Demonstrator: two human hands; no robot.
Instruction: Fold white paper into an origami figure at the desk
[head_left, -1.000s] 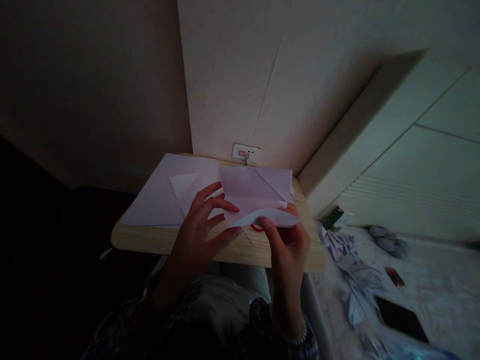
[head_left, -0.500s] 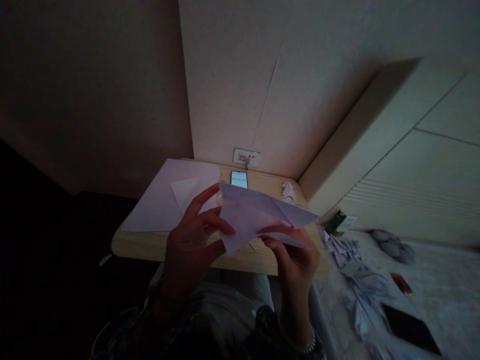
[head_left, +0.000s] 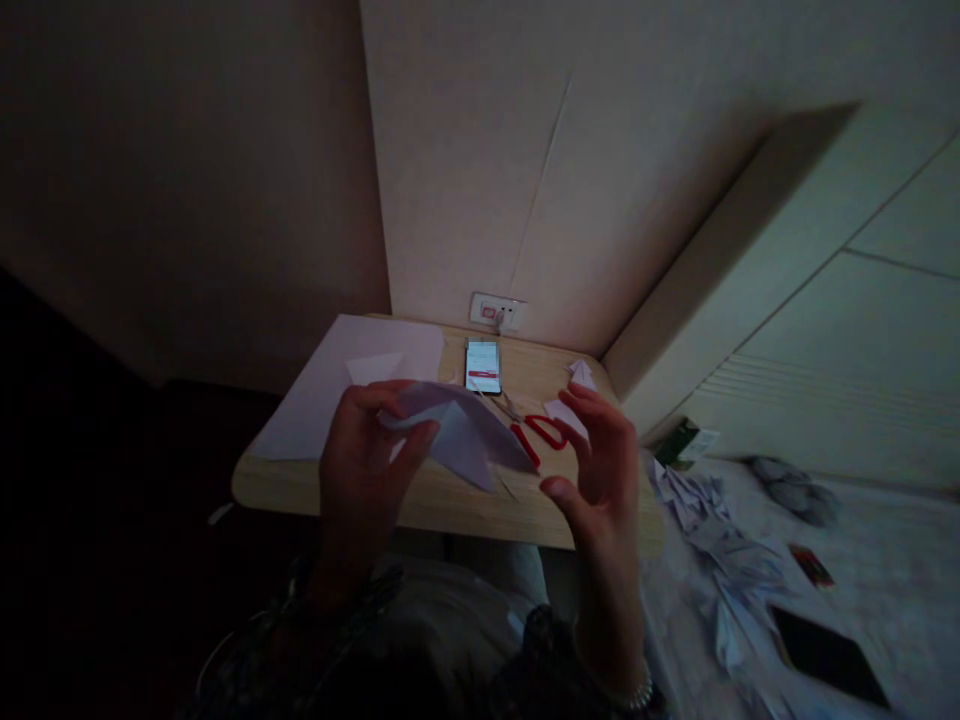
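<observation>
No words, numbers or brands can be read. Near the centre of the frame, a phone [head_left: 482, 360] has a lit screen with faint lines and a red bar, too small to make out. At right, any print on a green packet [head_left: 677, 442] is too dim to read.

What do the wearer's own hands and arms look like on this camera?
The left hand and right hand are ungloved. A pale, beaded-looking bracelet circles the right wrist. Both arms wear dark sleeves with a mottled pattern; dim light hides finer detail.
</observation>
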